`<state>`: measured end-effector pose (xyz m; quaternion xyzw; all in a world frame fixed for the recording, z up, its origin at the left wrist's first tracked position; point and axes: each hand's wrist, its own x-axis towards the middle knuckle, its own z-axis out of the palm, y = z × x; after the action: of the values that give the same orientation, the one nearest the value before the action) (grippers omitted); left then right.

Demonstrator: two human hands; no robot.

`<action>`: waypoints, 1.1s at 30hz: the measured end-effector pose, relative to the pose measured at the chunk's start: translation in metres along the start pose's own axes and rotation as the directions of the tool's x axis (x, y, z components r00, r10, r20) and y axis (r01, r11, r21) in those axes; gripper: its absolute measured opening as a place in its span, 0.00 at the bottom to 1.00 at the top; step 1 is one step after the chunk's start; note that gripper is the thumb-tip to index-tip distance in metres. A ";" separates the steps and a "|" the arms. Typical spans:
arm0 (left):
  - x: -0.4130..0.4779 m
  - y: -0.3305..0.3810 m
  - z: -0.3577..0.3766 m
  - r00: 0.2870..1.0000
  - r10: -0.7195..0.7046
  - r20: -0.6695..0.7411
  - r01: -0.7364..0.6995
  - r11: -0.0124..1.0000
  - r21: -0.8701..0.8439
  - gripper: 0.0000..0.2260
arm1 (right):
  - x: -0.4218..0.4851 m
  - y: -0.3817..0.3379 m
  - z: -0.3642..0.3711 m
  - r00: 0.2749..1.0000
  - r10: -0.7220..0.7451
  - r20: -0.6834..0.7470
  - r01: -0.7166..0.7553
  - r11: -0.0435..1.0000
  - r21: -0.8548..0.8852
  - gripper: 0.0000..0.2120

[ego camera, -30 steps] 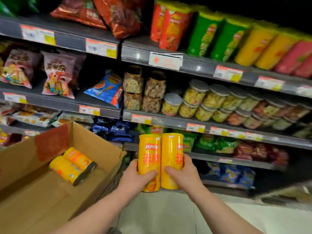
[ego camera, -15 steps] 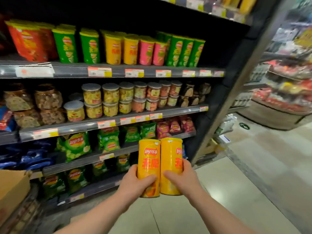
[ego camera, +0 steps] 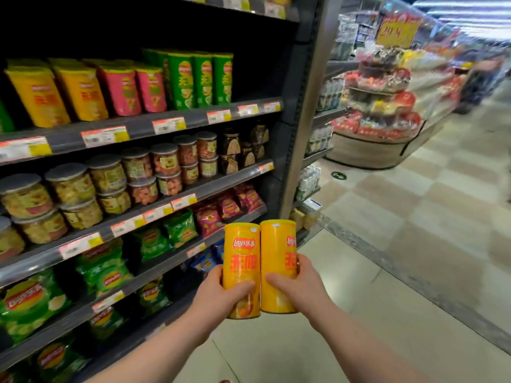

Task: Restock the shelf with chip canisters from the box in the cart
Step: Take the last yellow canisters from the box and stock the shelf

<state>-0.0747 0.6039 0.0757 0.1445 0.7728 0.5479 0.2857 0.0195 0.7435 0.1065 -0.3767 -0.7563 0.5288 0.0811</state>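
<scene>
at your far left, the shelf [ego camera: 63, 139] carries a row of shelved canisters [ego camera: 83, 92] in yellow, pink and green. near you, your left hand [ego camera: 218, 297] curls round a yellow canister [ego camera: 242, 261], held upright. touching it on the right is a second yellow canister [ego camera: 276, 258], which your right hand [ego camera: 301, 288] grips. far right stands a round display [ego camera: 381, 128].

Two yellow cylinders, upright, sides touching: left canister [ego camera: 242, 269] gripped in left hand [ego camera: 218, 295], right canister [ego camera: 278, 265] in right hand [ego camera: 300, 286], in front of shelf [ego camera: 193, 120].
</scene>
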 end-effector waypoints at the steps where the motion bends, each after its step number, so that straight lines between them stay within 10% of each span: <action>1: 0.011 0.004 0.006 1.000 0.003 0.016 -0.003 1.000 0.000 0.21 | 0.008 -0.001 -0.007 1.000 0.006 -0.018 -0.006 1.000 -0.002 0.36; 11: 0.143 0.064 0.035 0.987 -0.001 0.163 0.007 0.999 -0.034 0.33 | 0.123 -0.036 -0.052 0.991 0.041 -0.131 -0.037 0.999 0.031 0.33; 21: 0.241 0.100 0.047 0.969 0.044 0.245 -0.023 0.996 -0.091 0.20 | 0.213 -0.060 -0.071 0.983 0.083 -0.164 -0.073 0.995 0.062 0.35; 29: 0.294 0.130 0.063 0.983 0.048 0.175 -0.041 0.998 -0.043 0.42 | 0.285 -0.067 -0.096 0.995 0.031 -0.099 -0.023 0.997 0.080 0.35; 33: 0.323 0.146 0.079 0.996 0.020 0.084 -0.014 0.997 -0.071 0.29 | 0.331 -0.073 -0.117 0.999 -0.035 -0.018 0.035 0.999 0.041 0.31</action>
<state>-0.2970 0.8898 0.1011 0.1638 0.7389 0.5708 0.3183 -0.1876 1.0348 0.1284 -0.3662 -0.7509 0.5396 0.1047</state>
